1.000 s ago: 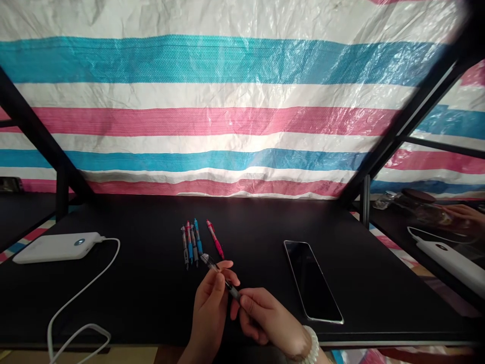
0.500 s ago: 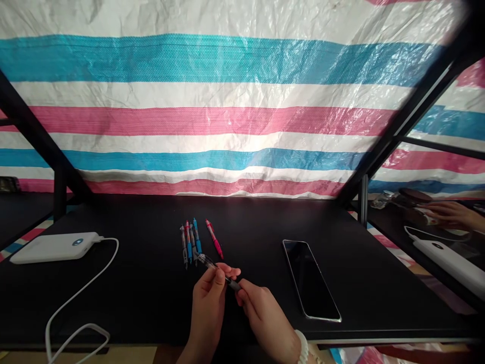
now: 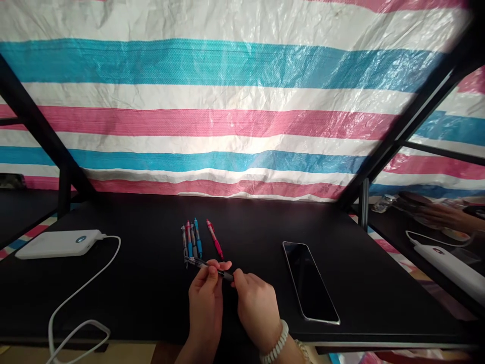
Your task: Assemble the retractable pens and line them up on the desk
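A clear-barrelled pen with a dark grip is held between both hands, above the front half of the black table. My left hand pinches its barrel. The fingers of my right hand are closed on the dark grip end, and its tip is hidden in them. Just beyond the hands several pens lie side by side, with grey, blue and red parts. A red pen lies apart, a little to their right.
A smartphone lies right of my hands. On the left is a white power bank with a white cable. Black frame bars slant up at both sides before a striped sheet. Far right, another person's hand is blurred.
My right hand has turned and risen slightly, and the held pen now lies flatter. Both hands have shifted a little left. The other person's hand at far right has moved.
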A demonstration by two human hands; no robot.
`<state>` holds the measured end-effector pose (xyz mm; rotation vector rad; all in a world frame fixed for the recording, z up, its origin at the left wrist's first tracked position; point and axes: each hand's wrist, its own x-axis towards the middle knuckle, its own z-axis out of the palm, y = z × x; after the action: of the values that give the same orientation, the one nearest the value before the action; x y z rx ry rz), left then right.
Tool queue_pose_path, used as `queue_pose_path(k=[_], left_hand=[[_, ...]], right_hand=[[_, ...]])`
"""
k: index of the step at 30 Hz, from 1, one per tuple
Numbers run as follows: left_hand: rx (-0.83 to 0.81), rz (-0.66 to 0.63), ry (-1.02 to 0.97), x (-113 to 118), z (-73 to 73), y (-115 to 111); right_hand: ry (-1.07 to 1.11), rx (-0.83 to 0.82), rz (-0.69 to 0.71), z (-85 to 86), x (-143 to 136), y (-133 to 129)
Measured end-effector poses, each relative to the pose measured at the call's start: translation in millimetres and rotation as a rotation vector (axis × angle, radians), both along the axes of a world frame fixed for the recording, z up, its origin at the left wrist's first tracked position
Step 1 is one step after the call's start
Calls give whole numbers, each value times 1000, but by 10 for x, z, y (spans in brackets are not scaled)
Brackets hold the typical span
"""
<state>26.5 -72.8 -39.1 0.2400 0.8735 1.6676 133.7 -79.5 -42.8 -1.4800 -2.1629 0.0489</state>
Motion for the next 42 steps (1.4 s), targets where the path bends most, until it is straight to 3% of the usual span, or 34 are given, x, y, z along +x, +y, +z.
queue_pose_path(k=[3,5,7,9,12,14,17,21,26,30,34,39,42], left_hand=[[45,-10,18,1,1,-3],[107,-71,51,-16,3,-27],[162,-157,86,-39,5,-65],[208,-252,99,-58,6,-103],[273,-360,52,-64,3,-124],[309,-404,1,-54,-1,-111],[290,-402,-53,-22,7,-83],[179,-260,-62,63,76,-89],[72,-91,-61,205,209,-60],[100,-40,-68,281,262,13],[170,-135,-13,229,273,7],[260,-434,1,31,262,-64],[252,-529,-84,-42,249,-83]], right_hand=[[43,-94,18,68,37,-18],[142,-253,85,158,103,-35],[368,-523,262,247,187,-34],[622,-899,417,301,260,-5],[934,-1412,560,298,311,82],[1030,-1629,652,269,306,136],[976,-1598,598,236,264,170],[905,-1337,435,221,175,137],[855,-899,271,247,83,92],[851,-774,227,254,64,93],[899,-946,293,259,140,116],[919,-1388,512,350,377,188],[999,-1650,647,397,460,227]])
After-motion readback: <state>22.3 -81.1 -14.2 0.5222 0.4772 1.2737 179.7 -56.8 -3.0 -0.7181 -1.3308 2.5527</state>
